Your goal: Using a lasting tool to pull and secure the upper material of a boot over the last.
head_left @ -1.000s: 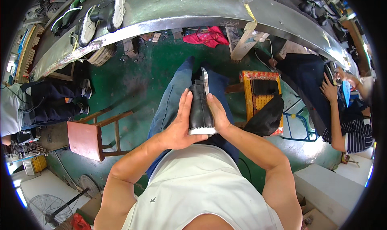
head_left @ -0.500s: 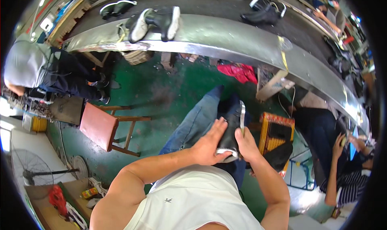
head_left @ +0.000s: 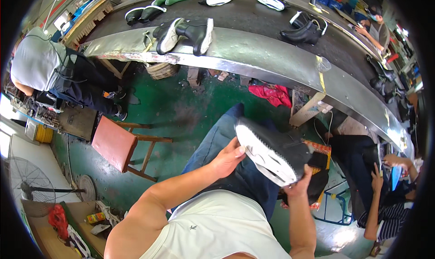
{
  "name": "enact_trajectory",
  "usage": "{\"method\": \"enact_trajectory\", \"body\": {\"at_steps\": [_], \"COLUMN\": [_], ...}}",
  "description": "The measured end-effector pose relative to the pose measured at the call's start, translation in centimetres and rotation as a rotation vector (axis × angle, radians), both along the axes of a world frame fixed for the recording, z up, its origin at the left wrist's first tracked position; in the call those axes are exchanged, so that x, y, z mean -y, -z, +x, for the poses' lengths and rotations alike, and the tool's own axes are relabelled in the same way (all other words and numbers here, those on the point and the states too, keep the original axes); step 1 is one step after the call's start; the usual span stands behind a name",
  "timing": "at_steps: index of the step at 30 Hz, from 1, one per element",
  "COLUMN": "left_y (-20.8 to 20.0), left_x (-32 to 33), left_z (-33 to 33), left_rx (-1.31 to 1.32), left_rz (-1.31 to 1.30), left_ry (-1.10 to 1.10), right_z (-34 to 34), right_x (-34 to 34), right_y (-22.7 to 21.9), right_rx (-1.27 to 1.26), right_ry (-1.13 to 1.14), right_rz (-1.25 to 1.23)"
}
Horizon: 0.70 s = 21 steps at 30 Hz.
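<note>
A black ankle boot with a thick white sole (head_left: 260, 152) is tilted above my lap. Its sole faces toward me and to the left, its toe end points to the upper left, and the dark upper lies behind. My left hand (head_left: 229, 159) grips the sole's left edge near the toe end, thumb on the white surface. Around the heel end my right hand (head_left: 300, 183) is closed, with some fingers hidden under the boot. Ahead on the long metal-edged bench rests a pair of black boots (head_left: 192, 34), soles turned partly outward.
More shoes, such as a black pair (head_left: 304, 30), lie along the dark bench top (head_left: 244, 21). A pink-topped stool (head_left: 113, 143) stands left, near a fan (head_left: 34, 188) and a cardboard box (head_left: 45, 220). An orange-yellow seat (head_left: 321, 149) is at my right. People work on both sides.
The boot has turned so its white sole shows broadly toward me. My left hand moved from the boot's upper to its sole edge; my right hand shifted to the heel end.
</note>
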<state>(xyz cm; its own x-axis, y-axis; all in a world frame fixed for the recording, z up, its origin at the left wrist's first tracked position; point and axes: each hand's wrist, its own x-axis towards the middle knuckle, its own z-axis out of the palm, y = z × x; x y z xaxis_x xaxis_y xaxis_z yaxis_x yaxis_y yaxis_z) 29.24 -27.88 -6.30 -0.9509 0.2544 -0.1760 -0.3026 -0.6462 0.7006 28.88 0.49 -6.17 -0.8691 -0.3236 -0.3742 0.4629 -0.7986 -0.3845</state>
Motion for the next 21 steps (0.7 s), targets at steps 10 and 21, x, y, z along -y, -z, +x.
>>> {"method": "enact_trajectory", "body": {"at_steps": [10, 21], "left_y": [-3.2, 3.8], "left_x": [-1.9, -2.8], "left_z": [-10.1, -2.1], "left_rx": [-0.003, -0.367], "left_rz": [-0.954, -1.374], "left_ry": [0.421, 0.231], "right_z": [5.2, 4.4], "right_x": [-2.5, -1.4], "right_y": [1.5, -0.8], "right_rx": [0.270, -0.238], "right_ry": [-0.226, -0.838], "right_rz": [0.399, 1.246]}}
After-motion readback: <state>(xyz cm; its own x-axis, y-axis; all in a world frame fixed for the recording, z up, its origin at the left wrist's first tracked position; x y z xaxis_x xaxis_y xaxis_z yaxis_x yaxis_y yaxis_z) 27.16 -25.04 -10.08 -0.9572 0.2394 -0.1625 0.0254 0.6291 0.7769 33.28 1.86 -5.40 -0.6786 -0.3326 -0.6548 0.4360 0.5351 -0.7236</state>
